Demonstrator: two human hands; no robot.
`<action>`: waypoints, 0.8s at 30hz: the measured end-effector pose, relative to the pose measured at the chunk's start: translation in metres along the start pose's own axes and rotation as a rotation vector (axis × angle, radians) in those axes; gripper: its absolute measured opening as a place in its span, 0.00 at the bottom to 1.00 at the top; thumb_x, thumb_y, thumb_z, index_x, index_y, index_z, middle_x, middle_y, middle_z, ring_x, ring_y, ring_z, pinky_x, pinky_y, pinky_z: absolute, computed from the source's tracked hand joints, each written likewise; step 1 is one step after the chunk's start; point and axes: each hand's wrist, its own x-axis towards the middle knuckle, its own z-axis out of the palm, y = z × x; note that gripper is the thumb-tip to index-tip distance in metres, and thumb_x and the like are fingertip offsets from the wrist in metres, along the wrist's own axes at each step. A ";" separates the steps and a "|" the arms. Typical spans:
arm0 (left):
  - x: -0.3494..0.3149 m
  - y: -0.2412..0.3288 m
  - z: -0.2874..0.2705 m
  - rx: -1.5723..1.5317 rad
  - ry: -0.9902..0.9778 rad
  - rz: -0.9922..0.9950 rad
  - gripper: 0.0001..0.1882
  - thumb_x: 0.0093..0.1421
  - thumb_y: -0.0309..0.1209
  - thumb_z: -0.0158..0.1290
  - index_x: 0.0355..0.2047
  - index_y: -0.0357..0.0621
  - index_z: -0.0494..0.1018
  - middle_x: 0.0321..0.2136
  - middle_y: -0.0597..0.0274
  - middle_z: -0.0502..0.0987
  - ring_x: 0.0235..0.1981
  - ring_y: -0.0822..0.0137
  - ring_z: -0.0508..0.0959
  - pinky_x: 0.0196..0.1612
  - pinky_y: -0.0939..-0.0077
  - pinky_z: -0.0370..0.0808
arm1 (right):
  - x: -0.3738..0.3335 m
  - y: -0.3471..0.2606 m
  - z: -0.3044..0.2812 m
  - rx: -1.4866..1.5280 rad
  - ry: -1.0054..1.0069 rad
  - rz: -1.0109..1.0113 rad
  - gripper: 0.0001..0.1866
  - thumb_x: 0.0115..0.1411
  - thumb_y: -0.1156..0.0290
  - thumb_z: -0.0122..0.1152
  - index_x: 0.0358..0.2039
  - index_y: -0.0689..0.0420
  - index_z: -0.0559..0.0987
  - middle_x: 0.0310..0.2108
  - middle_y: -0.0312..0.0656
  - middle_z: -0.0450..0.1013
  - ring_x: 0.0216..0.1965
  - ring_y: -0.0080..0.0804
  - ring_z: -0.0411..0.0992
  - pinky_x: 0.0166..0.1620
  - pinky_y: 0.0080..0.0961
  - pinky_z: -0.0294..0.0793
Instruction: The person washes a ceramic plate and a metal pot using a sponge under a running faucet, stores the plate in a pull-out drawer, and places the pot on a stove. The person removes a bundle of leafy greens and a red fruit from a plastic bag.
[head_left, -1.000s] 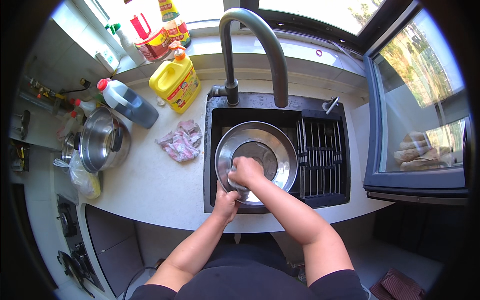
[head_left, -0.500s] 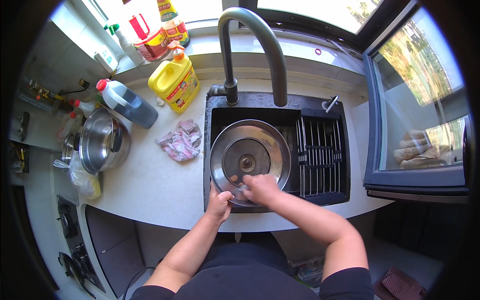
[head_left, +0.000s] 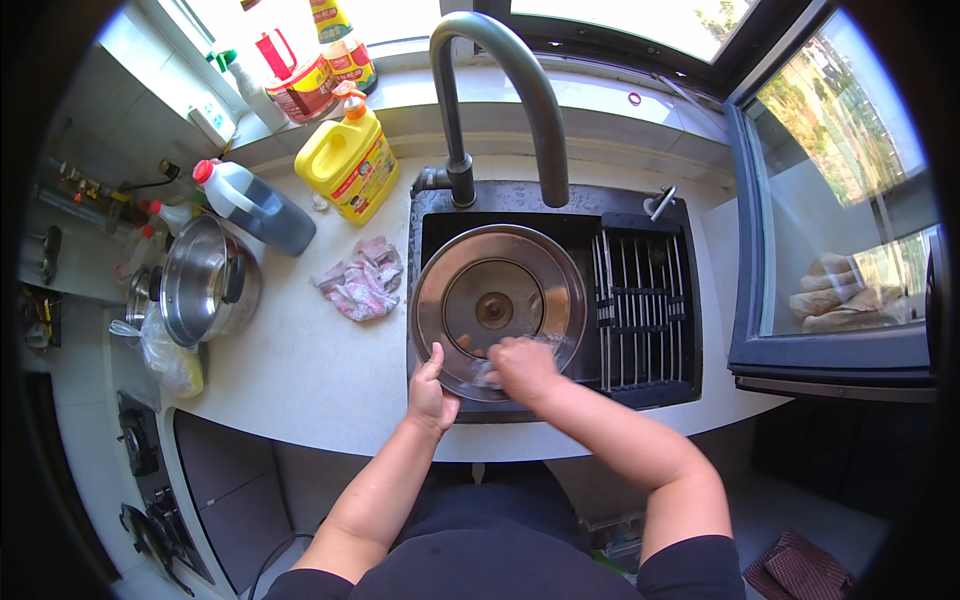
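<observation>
Left hand (head_left: 432,402) gripping the rim of a round, shiny steel lid (head_left: 492,300) over the black rectangular sink (head_left: 620,198), right hand (head_left: 522,370) curled against it, its hold I cannot tell, red-capped translucent jug (head_left: 262,214) part-full of dark liquid.

Daylight glares white through the window (head_left: 625,35), and lines bend toward black edges.
</observation>
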 end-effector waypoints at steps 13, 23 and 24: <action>0.002 -0.009 0.014 -0.045 0.129 0.002 0.23 0.66 0.45 0.38 0.49 0.39 0.66 0.43 0.53 0.74 0.44 0.56 0.74 0.52 0.57 0.69 | 0.001 0.011 0.016 -0.066 -0.226 0.121 0.13 0.42 0.62 0.67 0.28 0.53 0.80 0.29 0.44 0.77 0.35 0.42 0.76 0.36 0.37 0.75; 0.008 -0.009 0.012 -0.081 0.242 -0.036 0.20 0.66 0.43 0.39 0.49 0.40 0.66 0.44 0.54 0.73 0.45 0.57 0.74 0.50 0.58 0.71 | 0.006 0.011 0.028 0.008 -0.184 0.161 0.15 0.42 0.59 0.69 0.27 0.54 0.80 0.30 0.46 0.76 0.35 0.44 0.75 0.38 0.39 0.74; 0.007 -0.007 0.010 -0.057 0.266 -0.033 0.20 0.66 0.42 0.39 0.49 0.39 0.65 0.44 0.54 0.73 0.45 0.57 0.74 0.50 0.58 0.70 | 0.004 0.028 0.022 -0.093 -0.199 0.139 0.14 0.43 0.61 0.67 0.27 0.55 0.80 0.29 0.45 0.76 0.35 0.43 0.75 0.37 0.37 0.75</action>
